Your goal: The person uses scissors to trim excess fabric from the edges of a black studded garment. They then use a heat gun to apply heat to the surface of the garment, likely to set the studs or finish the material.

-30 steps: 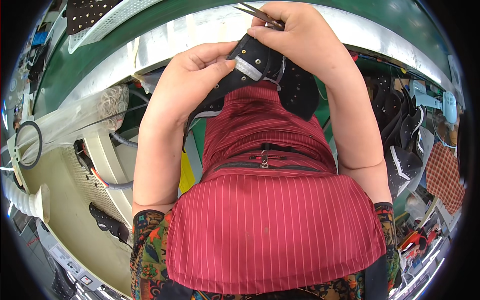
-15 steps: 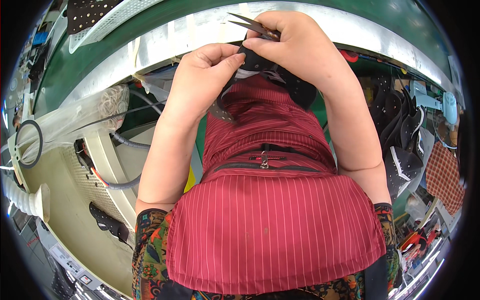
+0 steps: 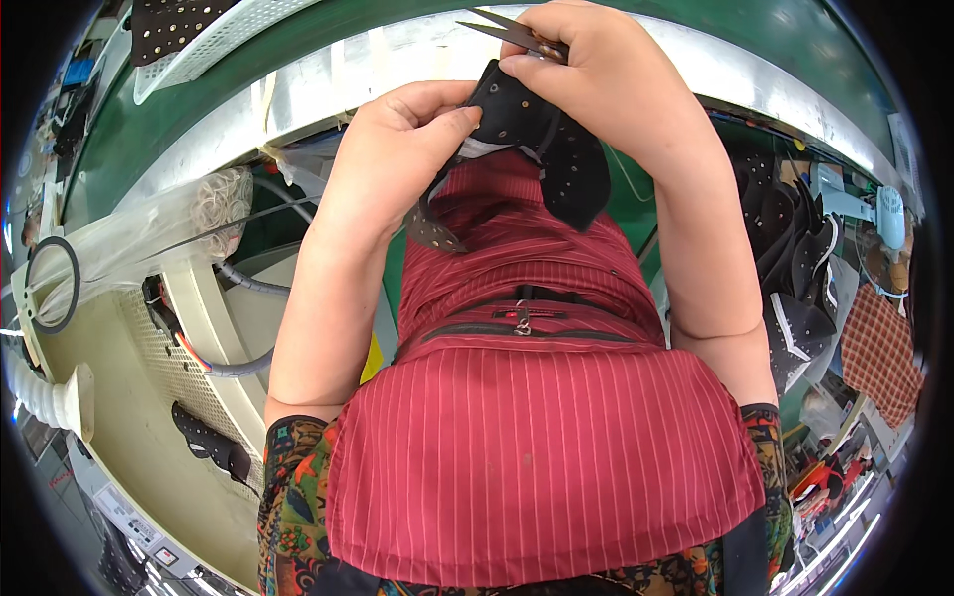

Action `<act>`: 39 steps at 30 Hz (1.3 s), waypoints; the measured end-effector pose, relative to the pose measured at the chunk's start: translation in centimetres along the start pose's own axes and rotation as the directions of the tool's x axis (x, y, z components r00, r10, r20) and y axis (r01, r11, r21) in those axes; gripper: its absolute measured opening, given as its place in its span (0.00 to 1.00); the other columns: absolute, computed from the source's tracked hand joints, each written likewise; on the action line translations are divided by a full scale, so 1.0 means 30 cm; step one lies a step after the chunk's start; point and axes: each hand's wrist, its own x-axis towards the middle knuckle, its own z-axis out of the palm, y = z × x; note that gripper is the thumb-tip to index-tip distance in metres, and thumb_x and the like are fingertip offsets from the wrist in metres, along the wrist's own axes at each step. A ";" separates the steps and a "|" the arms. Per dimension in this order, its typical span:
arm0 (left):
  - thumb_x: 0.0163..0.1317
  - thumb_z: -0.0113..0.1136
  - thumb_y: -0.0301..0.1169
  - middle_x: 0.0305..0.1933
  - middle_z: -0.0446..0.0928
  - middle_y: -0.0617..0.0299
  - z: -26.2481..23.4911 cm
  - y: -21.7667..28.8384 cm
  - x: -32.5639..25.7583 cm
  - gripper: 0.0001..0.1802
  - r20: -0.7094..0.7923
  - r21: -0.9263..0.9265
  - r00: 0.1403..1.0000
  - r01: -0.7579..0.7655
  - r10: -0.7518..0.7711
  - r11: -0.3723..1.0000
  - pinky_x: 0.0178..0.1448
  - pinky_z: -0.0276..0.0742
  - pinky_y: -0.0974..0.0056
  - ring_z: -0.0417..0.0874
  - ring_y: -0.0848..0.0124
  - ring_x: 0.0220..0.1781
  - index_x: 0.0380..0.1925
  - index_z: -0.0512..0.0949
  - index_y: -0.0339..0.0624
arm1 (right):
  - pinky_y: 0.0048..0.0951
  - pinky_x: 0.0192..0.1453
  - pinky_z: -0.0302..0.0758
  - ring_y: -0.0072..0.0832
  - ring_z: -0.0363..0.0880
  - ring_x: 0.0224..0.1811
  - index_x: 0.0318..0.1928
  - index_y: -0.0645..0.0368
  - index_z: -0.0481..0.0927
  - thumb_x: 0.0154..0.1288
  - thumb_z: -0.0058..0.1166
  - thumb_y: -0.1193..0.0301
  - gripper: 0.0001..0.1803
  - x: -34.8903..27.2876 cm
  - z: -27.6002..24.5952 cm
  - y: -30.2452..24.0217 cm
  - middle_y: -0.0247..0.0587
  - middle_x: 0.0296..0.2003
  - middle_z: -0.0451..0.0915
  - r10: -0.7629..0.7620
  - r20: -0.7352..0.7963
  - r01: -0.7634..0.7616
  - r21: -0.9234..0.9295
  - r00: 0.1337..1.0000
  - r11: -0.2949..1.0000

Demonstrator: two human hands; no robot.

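My left hand (image 3: 402, 139) pinches the edge of a black studded piece (image 3: 512, 111) between thumb and fingers. The piece looks like part of a shoe upper, with small metal dots and a pale lining showing underneath. Its dark flaps hang over my maroon striped apron (image 3: 537, 437). In my right hand (image 3: 611, 84) is a pair of dark scissors (image 3: 537, 44), blades parted and pointing left above the piece. My right thumb is close to the top edge of the piece; whether it touches is hard to tell.
Ahead runs a metal bench edge (image 3: 348, 74), with a white basket (image 3: 209, 50) of studded black material on the green surface. To my left, a cream trough (image 3: 139, 397) holds another studded piece (image 3: 211, 439). Several black pieces (image 3: 785, 238) hang at right, near a light-blue fan (image 3: 891, 217).
My right hand with the scissors has moved slightly up and away from my left hand. More of the black piece's studded face now shows between the hands.
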 end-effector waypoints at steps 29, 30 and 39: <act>0.62 0.60 0.28 0.31 0.80 0.68 0.009 -0.036 0.006 0.09 -0.010 -0.113 0.994 -0.105 0.105 0.988 0.37 0.71 0.76 0.75 0.82 0.32 0.38 0.81 0.34 | 0.37 0.38 0.73 0.44 0.78 0.31 0.33 0.68 0.77 0.58 0.55 0.67 0.14 0.010 0.000 -0.002 0.51 0.26 0.78 0.026 0.147 -0.057 0.212 0.989 0.976; 0.61 0.60 0.28 0.32 0.80 0.67 0.010 -0.033 0.007 0.09 -0.037 -0.104 0.995 -0.093 0.090 0.990 0.38 0.71 0.75 0.76 0.81 0.33 0.38 0.81 0.34 | 0.36 0.39 0.73 0.43 0.78 0.33 0.35 0.69 0.77 0.60 0.56 0.65 0.15 0.011 -0.014 -0.009 0.50 0.27 0.78 0.066 0.194 -0.117 0.265 0.979 0.957; 0.60 0.62 0.28 0.33 0.81 0.62 -0.015 -0.028 0.011 0.10 -0.148 -0.156 0.989 -0.035 0.011 0.987 0.40 0.75 0.74 0.79 0.79 0.34 0.38 0.81 0.32 | 0.28 0.34 0.70 0.27 0.72 0.28 0.38 0.66 0.77 0.64 0.55 0.63 0.15 -0.097 0.030 0.101 0.42 0.28 0.76 -0.115 -0.093 0.132 0.198 0.989 0.971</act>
